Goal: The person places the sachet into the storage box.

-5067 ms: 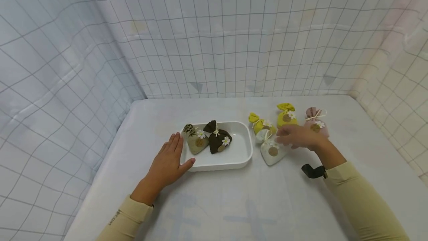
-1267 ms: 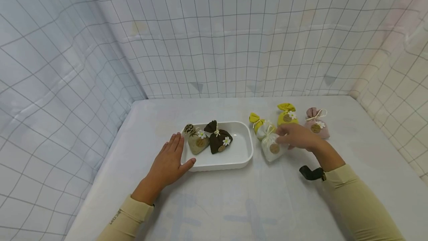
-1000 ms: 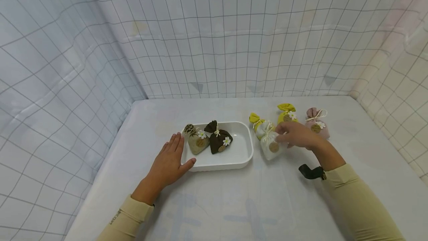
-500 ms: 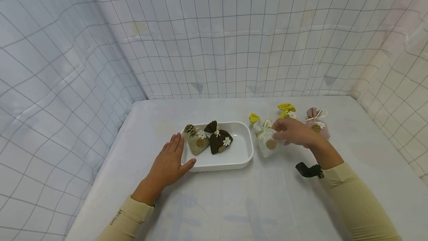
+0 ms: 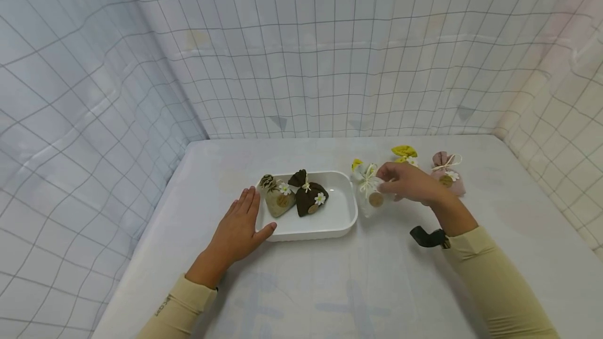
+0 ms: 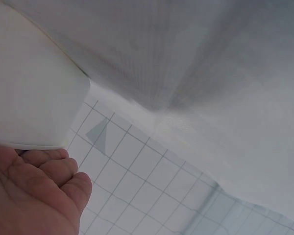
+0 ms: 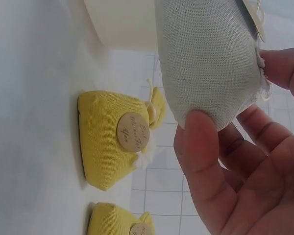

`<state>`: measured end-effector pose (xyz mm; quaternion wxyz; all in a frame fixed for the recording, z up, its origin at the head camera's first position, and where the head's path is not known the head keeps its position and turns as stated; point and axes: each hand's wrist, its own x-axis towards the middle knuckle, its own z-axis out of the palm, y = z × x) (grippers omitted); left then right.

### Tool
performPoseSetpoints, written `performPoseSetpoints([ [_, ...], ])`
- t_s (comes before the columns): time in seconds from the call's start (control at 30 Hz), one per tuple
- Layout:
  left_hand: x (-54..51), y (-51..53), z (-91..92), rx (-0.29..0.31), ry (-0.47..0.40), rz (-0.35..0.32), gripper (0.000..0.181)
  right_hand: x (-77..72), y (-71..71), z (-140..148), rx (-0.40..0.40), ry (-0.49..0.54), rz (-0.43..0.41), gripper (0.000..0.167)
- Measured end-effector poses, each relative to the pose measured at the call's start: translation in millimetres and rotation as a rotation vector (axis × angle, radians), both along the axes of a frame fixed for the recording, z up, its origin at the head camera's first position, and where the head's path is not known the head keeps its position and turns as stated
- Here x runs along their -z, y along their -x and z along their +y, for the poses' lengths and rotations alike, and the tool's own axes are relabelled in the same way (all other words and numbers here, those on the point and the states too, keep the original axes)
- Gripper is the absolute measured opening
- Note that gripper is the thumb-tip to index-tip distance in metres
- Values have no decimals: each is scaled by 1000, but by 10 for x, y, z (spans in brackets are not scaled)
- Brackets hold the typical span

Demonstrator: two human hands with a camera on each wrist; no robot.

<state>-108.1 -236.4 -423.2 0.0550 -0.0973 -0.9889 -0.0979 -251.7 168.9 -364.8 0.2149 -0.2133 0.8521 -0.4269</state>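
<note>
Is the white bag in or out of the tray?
Out: the right hand holds the white bag just outside the tray.

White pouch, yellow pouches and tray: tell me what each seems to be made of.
White pouch: matte woven cloth, perhaps linen or cotton; the weave shows clearly in the right wrist view.
Yellow pouches: also matte fabric, by the fine ribbed lines.
Tray: smooth and somewhat glossy, with a small highlight inside; plastic or ceramic, the look doesn't settle which.

Soft light is filling the head view, cooler leftward, warmer rightward; a faint shadow is lying beside the right sleeve [image 5: 499,282], a glint is dotting the white tray [image 5: 308,235]. The left wrist view is looking dim and hazy.
</note>
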Motion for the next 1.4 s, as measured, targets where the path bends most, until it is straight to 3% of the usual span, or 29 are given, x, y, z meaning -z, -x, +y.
performPoseSetpoints([
  [0.53,36,16,-13,-1,0,1,95,2,18,-116,12,33,-20,33],
  [0.87,38,11,-10,0,-5,4,96,-39,1,-275,31,14,27,31],
  [1.1,30,8,-7,-3,-4,5,96,-49,14,-378,4,40,13,30],
  [1.4,18,5,-1,-5,-1,2,95,-105,19,-516,-41,25,57,26],
])
